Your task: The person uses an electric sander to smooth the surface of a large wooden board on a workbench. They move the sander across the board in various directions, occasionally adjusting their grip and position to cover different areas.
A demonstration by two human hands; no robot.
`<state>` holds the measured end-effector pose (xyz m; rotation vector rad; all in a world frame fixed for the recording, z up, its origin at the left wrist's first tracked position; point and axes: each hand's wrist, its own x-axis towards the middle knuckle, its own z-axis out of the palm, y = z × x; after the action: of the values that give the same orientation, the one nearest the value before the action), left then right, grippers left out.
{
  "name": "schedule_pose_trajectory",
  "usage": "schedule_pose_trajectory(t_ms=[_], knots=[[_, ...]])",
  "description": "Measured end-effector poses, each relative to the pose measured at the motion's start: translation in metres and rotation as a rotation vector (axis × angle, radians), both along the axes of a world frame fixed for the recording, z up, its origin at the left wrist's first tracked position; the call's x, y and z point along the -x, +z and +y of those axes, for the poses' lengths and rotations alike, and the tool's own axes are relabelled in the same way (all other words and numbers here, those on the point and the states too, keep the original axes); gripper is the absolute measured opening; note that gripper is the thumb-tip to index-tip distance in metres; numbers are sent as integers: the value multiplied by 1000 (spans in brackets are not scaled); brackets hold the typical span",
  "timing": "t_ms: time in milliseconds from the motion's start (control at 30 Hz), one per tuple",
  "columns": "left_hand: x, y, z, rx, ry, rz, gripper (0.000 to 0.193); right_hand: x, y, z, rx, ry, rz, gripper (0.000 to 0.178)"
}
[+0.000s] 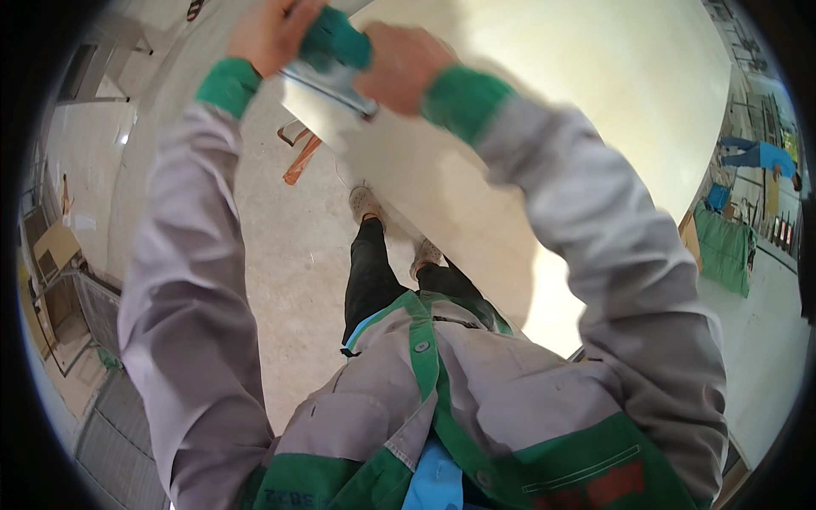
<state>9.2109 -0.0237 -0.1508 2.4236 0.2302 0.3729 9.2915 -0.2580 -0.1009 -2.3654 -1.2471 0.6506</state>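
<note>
Both my arms reach forward to a teal-green sheet sander (334, 42) with a flat, pale rectangular base. My left hand (270, 38) is closed on the sander's left side, partly cut off by the upper edge of the view. On the other side my right hand (406, 68) grips it, smeared a little by motion. Under the tool lies the edge of a large, smooth, pale board (586, 76). Part of the sander's base sticks out past that edge. Whether the base touches the board, I cannot tell.
An orange-brown object (302, 160) lies on the floor (289, 255) below the board's left corner. My shoes (366, 204) stand beside the board. Frames and panels (64, 297) lean at the far left. A person in blue (769, 160) and a green cloth (722, 248) are at the right.
</note>
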Motion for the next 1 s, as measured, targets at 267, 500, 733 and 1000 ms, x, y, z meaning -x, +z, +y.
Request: schedule_pose_trajectory(t_ms=[267,500,733,1000], knots=[[-36,-7,13,-953,-409,-67,35,-27,6,-34,12,95,70,34],[19,39,-261,-349,-469,304,45,75,13,-281,-11,-178,208,41],[91,43,-503,175,-614,147,25,193,38,-502,166,-531,300,44],[68,37,-632,346,-931,89,33,213,42,-617,271,-799,240,40]])
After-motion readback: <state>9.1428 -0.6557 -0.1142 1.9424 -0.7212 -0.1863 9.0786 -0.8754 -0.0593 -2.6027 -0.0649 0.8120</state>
